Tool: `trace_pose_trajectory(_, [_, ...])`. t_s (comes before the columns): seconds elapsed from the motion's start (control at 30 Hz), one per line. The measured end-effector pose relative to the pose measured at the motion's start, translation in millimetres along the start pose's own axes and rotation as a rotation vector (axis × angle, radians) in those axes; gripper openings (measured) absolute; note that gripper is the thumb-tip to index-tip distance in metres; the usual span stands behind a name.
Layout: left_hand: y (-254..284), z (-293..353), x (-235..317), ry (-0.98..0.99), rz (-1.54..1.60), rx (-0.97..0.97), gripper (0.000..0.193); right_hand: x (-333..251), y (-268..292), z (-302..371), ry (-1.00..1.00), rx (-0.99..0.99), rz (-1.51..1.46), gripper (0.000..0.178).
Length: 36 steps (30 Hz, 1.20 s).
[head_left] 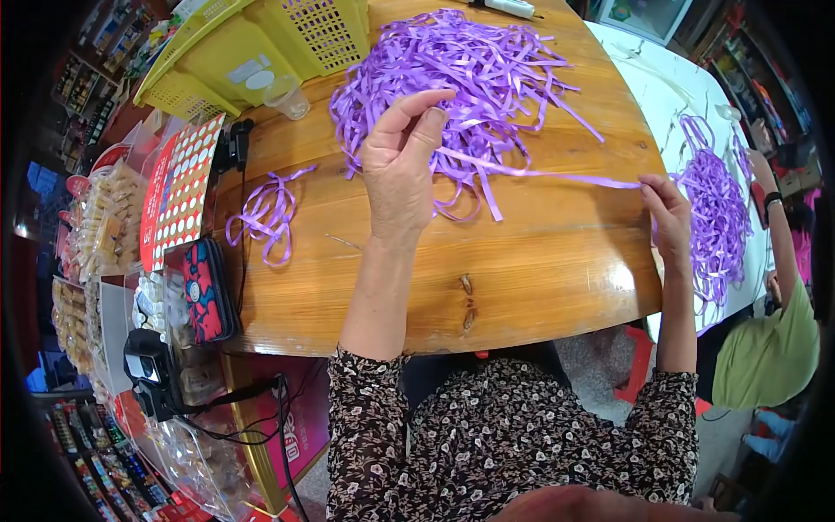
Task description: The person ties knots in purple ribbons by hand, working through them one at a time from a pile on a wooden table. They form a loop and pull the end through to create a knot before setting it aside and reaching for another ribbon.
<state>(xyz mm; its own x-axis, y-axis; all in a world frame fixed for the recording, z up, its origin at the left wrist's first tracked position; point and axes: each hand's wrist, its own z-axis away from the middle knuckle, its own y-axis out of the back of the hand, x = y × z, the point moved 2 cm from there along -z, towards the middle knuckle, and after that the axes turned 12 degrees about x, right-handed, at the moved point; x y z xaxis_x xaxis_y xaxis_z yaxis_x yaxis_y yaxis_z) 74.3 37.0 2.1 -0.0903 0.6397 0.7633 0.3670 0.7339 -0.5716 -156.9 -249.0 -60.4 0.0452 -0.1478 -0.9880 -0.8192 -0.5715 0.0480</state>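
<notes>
A purple ribbon [539, 175] is stretched between my two hands above the wooden table. My left hand [402, 165] pinches one part of it between thumb and fingers, in front of a big tangled heap of purple ribbons [461, 70]. At the table's right edge, my right hand [668, 213] has its fingertips closed on the other end. The strip runs nearly straight, dipping slightly toward the right. A small loose bunch of purple ribbon [265, 217] lies on the table to the left.
Behind on the left stand a yellow plastic basket [252, 56] and a clear plastic cup [285, 97]. A patterned case [209, 291] and packaged goods line the left side. On the right, another person [765, 348] sits by a white table with a second ribbon heap [718, 217].
</notes>
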Motion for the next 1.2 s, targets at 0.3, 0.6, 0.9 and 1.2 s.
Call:
trace_pose_trajectory(0.3, [-26,21,-11,0.130,-0.036,-0.233,0.031,-52,-82,20,0.557,-0.171,0.344,0.019])
trace_pose_trajectory(0.6, [-27,28,-10,0.133,-0.198,-0.381,0.045,-87,-140,36,0.419,-0.493,-0.030,0.031])
trace_pose_trajectory(0.9, [-44,39,-20,0.242,-0.232,-0.375,0.047,-88,-128,36,0.622,-0.425,0.098,0.025])
trace_pose_trajectory(1.2, [-49,62,-38,0.350,-0.218,-0.373,0.044,-68,-111,48,0.876,-0.306,0.027,0.017])
